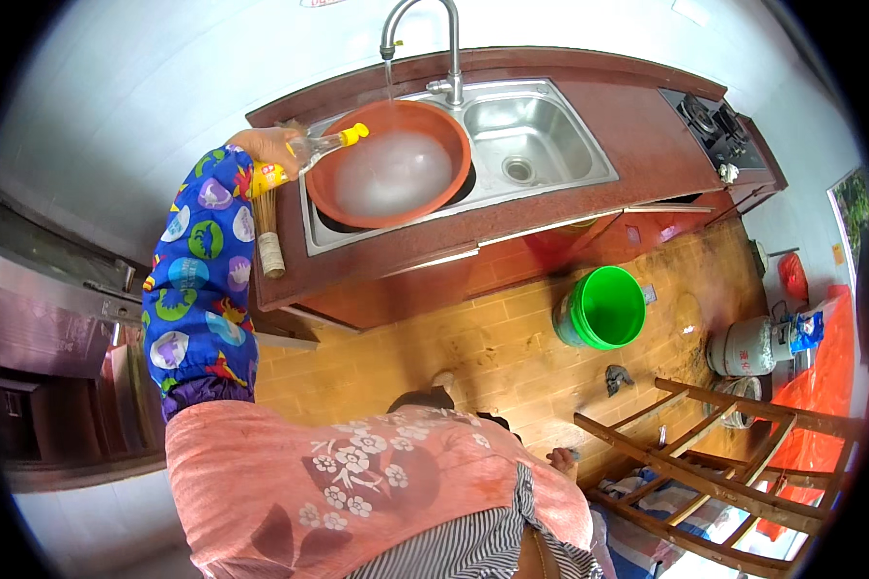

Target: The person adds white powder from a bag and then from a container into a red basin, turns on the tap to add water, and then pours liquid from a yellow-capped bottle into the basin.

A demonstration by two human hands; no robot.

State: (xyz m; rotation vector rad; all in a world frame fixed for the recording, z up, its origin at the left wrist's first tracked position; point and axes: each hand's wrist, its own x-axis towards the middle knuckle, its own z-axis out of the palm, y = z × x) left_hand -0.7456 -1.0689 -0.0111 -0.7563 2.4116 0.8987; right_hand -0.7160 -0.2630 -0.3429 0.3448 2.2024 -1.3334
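My left hand (pixel 266 150), in a blue patterned sleeve, grips a clear plastic bottle (pixel 308 150) with a yellow label and cap. The bottle is tilted, its cap over the left rim of an orange-brown basin (pixel 318 192). Cloudy, foamy water (pixel 395 170) lies in the basin, which rests on the left bowl of a steel double sink (pixel 594 174). Water runs into it from a curved metal faucet (pixel 455 51). My right hand (pixel 563 459) is low beside my body, small and partly hidden; whether it holds anything cannot be told.
A bamboo brush (pixel 270 253) lies on the counter (pixel 300 271) left of the sink. A gas stove (pixel 713 130) is at the counter's right end. On the floor stand a green bucket (pixel 612 307) and a gas cylinder (pixel 742 346); a wooden ladder-like frame (pixel 695 463) is at lower right.
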